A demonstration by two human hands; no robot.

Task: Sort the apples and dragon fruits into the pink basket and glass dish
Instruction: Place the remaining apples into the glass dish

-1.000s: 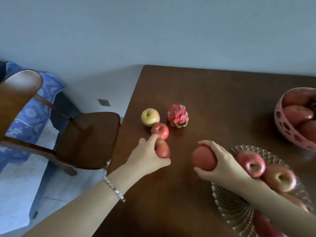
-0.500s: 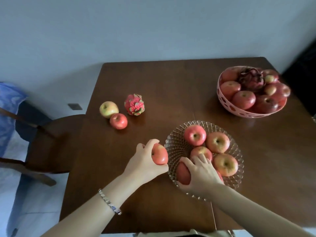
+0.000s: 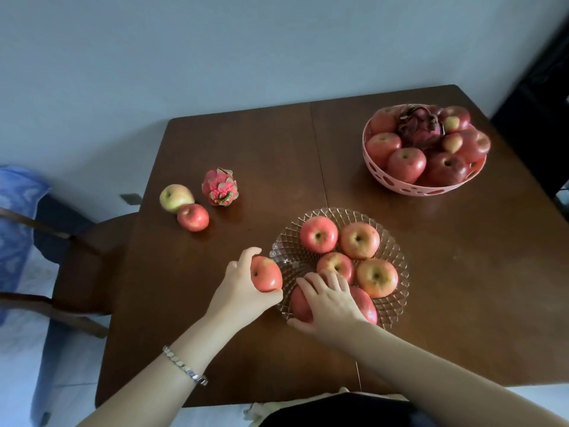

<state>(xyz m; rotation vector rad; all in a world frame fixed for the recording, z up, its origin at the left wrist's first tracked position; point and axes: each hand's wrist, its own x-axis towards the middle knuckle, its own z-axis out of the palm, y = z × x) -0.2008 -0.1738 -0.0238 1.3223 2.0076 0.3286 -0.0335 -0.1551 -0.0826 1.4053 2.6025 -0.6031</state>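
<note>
My left hand (image 3: 238,288) grips a red apple (image 3: 266,274) just left of the glass dish (image 3: 391,241). My right hand (image 3: 331,303) lies over another red apple (image 3: 300,305) at the dish's near rim, fingers curled around it. Several more apples fill the dish, one of them (image 3: 318,234) at the back. The pink basket (image 3: 431,188) at the far right holds several apples and a dark dragon fruit (image 3: 418,126). On the table's left stand a yellow-green apple (image 3: 176,198), a small red apple (image 3: 193,217) and a pink dragon fruit (image 3: 219,187).
The brown wooden table (image 3: 246,143) has its left edge beside a wooden chair (image 3: 80,272) with blue fabric behind it. A dark piece of furniture (image 3: 542,97) stands at the far right. A wall runs behind the table.
Both hands carried their apples right to the glass dish. The right hand has lowered its apple onto the dish's near rim; the left hand moved close to the dish's left rim.
</note>
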